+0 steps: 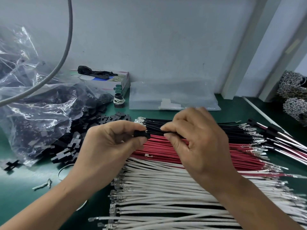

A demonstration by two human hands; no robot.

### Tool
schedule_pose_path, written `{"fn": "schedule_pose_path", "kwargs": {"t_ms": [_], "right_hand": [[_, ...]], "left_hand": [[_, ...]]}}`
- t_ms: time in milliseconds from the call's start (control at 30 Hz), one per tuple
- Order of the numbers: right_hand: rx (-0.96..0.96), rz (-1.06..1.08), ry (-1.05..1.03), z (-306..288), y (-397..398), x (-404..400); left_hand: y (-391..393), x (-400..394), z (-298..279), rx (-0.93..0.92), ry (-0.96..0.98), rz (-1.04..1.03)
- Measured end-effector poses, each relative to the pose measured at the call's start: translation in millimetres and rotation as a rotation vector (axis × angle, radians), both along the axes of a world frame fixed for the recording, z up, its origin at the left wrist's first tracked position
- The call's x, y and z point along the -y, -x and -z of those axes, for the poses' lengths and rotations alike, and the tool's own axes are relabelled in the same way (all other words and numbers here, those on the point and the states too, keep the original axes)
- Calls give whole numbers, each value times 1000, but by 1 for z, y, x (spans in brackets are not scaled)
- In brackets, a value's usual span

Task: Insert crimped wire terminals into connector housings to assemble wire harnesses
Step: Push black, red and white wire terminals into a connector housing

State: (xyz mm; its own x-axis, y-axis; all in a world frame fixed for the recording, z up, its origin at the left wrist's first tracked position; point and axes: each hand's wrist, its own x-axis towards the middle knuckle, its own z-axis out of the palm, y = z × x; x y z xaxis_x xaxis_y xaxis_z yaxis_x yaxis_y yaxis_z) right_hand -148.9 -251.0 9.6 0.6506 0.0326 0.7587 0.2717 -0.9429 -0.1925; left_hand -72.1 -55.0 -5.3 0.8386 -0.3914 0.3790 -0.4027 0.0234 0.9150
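Observation:
My left hand (109, 146) pinches a small black connector housing (140, 134) between thumb and fingers, above the wires. My right hand (197, 140) pinches a black wire (155, 130) whose metal tip meets the housing's right side. Below them lie rows of crimped wires: black wires (232, 130) at the back, red wires (159, 150) in the middle, white wires (166, 196) nearest me. Loose black housings (69, 146) are heaped to the left.
A clear plastic bag (33, 105) of black housings fills the left. A tissue box (106, 83) and a small black spool (119, 101) stand at the back, beside a flat clear bag (172, 97). Finished harnesses (285, 143) lie at right on the green mat (20, 196).

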Motion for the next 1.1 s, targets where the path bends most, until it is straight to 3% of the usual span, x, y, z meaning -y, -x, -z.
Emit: {"fn": "schedule_pose_path", "kwargs": {"t_ms": [67,233,500,767,1100], "right_hand": [[-24,-15,52,1,5,-1],[-426,22,97,8,7,-7],[-498,50,147,4,6,-11],[-587,115,-43,2,1,-15],[-496,31,-143,7,4,-8]], "left_hand": [[-4,-2,2,-2,-12,-56],[-10,-3,5,-24,-7,-94],[-10,-1,9,-39,-9,-64],[-9,-1,12,-17,-61,-63],[-7,0,5,-21,36,-55]]}}
